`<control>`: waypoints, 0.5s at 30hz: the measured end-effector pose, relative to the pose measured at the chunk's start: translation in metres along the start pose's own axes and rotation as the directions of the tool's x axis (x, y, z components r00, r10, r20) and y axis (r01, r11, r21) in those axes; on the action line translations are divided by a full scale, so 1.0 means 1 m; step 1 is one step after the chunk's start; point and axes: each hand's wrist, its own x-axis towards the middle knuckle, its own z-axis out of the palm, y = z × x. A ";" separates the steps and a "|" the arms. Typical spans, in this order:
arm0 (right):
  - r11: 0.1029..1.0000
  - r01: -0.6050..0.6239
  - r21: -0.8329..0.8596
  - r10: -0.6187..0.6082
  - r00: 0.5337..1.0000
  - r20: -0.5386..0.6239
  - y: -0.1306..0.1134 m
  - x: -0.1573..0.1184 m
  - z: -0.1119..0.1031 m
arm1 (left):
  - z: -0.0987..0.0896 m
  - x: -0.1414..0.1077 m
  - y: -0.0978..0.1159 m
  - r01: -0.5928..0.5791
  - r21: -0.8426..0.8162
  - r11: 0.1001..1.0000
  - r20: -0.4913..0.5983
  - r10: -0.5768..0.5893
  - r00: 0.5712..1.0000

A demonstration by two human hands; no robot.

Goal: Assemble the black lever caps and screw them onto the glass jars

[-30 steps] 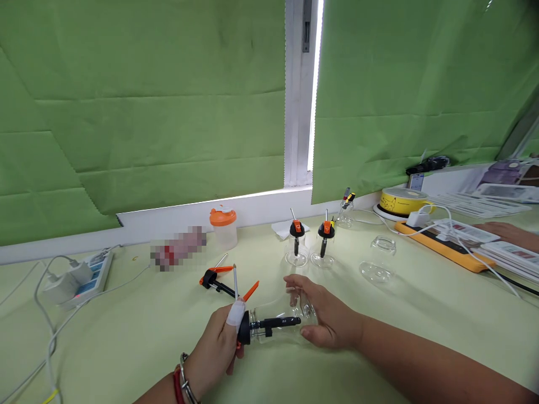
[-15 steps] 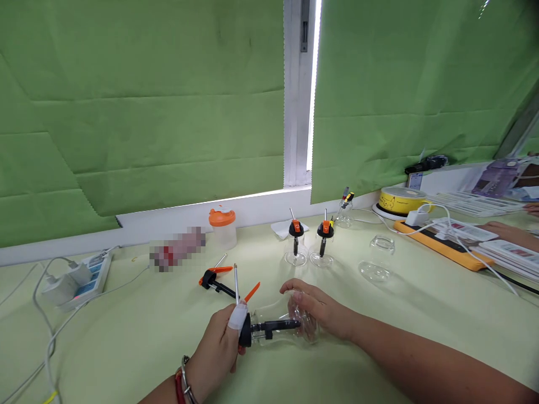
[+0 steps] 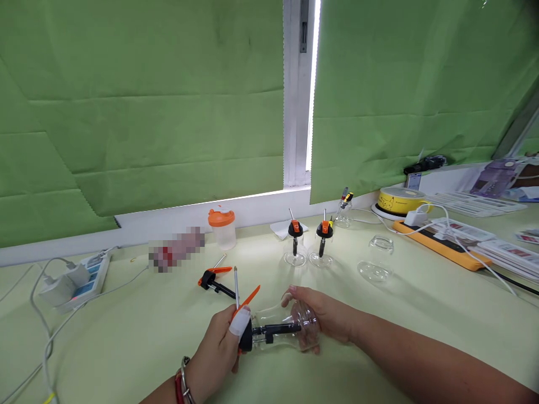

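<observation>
My left hand (image 3: 219, 345), with white tape on its thumb, is closed on the black and orange pump cap (image 3: 245, 335) of a clear glass bottle. That bottle (image 3: 286, 331) lies on its side above the table, the cap's black tube inside it. Around its wide base is my right hand (image 3: 322, 314), fingers curved on the glass. Just beyond my left hand lies a second black and orange pump cap (image 3: 209, 279). Two capped glass bottles (image 3: 295, 255) (image 3: 322, 256) stand upright further back. An uncapped glass bottle (image 3: 381, 255) stands right of them.
At the left are a power strip (image 3: 99, 283) and loose cables. Along the back stand an orange-lidded cup (image 3: 223, 230), a glass jar holding tools (image 3: 344, 213) and a yellow round tin (image 3: 400, 201). An orange-edged tray (image 3: 442, 247) and stacked cards (image 3: 511, 255) are at the right.
My right hand has shifted slightly around the bottle's base. The held cap's orange lever has turned a little. Another person's hand at the far right has gone out of view.
</observation>
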 end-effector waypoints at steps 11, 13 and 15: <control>0.782 0.336 -0.524 -0.432 0.899 -0.068 -0.005 -0.017 0.017 | -0.002 0.002 0.003 0.208 -0.149 0.967 -0.079 -0.222 0.972; 0.474 0.445 -0.760 -0.656 0.754 0.033 -0.004 -0.021 0.018 | -0.004 0.005 0.000 0.301 -0.216 0.929 -0.063 -0.321 0.945; 0.096 0.495 -0.863 -0.803 0.551 0.227 -0.002 -0.019 0.016 | -0.004 0.007 -0.004 0.309 -0.253 0.917 -0.028 -0.326 0.945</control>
